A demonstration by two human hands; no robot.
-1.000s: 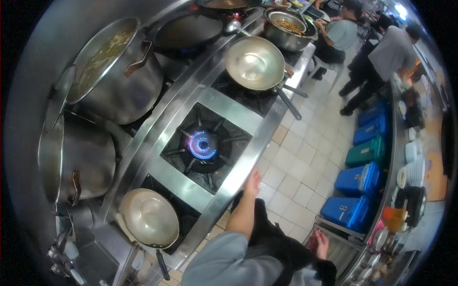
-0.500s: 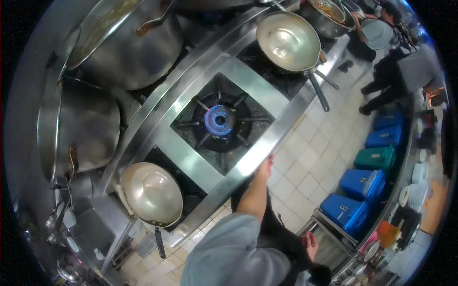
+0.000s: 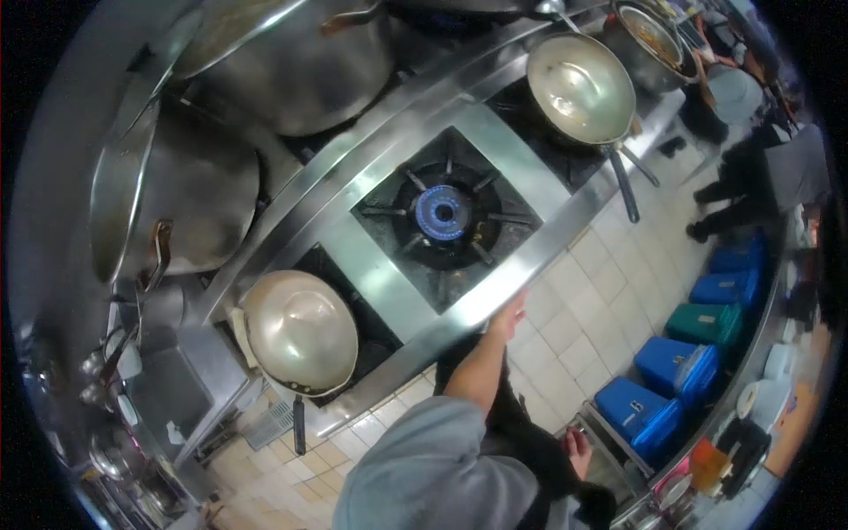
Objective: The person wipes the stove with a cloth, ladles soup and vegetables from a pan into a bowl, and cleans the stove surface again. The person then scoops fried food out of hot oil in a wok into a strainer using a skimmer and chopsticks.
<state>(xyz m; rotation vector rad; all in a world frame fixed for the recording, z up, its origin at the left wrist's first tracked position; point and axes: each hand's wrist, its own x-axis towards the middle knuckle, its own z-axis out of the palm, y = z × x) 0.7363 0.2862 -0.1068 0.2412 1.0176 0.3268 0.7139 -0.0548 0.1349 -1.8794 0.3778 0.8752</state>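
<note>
My left hand (image 3: 510,314) is just below the front rail (image 3: 481,296) of the stove, its fingers curled against the stove's front. Whatever they grip there is hidden. My right hand (image 3: 579,454) hangs low on the other side of my body, beside a metal rack (image 3: 609,433). Its fingers are bent in around something too small to make out. In front of me a round gas burner (image 3: 442,213) burns with a ring of blue flame, and no pan sits on it. One pan with a black handle (image 3: 300,331) rests on the near-left burner; another wide pan (image 3: 581,88) stands at the far right.
Large stock pots (image 3: 208,190) line the back left. A pot with food (image 3: 652,44) stands past the far pan. Several lidded blue bins (image 3: 638,411) and a green bin (image 3: 704,324) line the right. Two people are farther along the tiled floor (image 3: 587,291); plates (image 3: 764,402) sit on the counter.
The view has shifted, so the stove and pans appear farther right. My left hand stays at the stove front and my right hand hangs as before. The burner flame looks slightly lower.
</note>
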